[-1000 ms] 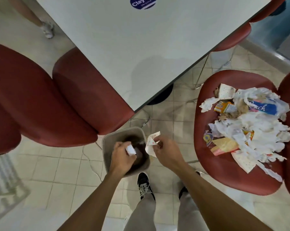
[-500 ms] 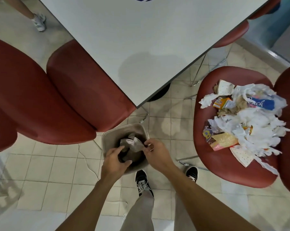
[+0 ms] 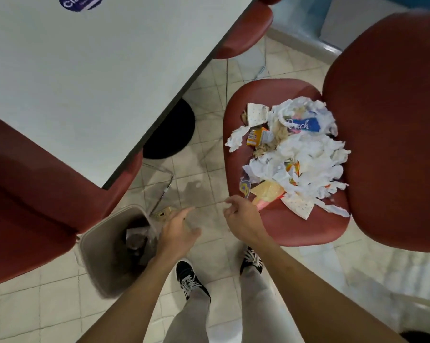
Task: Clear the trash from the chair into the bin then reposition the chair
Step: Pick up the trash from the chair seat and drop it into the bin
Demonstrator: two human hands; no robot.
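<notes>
A red chair (image 3: pixel 283 226) stands at the right with a heap of trash (image 3: pixel 293 154) on its seat: white crumpled tissue, a blue wrapper, an orange packet, dotted paper. The grey bin (image 3: pixel 102 263) sits on the floor at lower left with crumpled paper inside. My left hand (image 3: pixel 179 233) hovers just right of the bin's rim, fingers relaxed and empty. My right hand (image 3: pixel 241 216) hangs at the chair seat's front left edge, fingers loosely curled, holding nothing.
A white table (image 3: pixel 90 78) fills the upper left, its black round base (image 3: pixel 171 129) on the tiled floor. Red chairs (image 3: pixel 28 201) sit tucked at the left and another (image 3: pixel 246 28) behind the table. My two feet stand between bin and chair.
Both hands let go of the paper into the bin and pulled out of it. They moved right, the right hand reaching the chair's front edge. My view swung right.
</notes>
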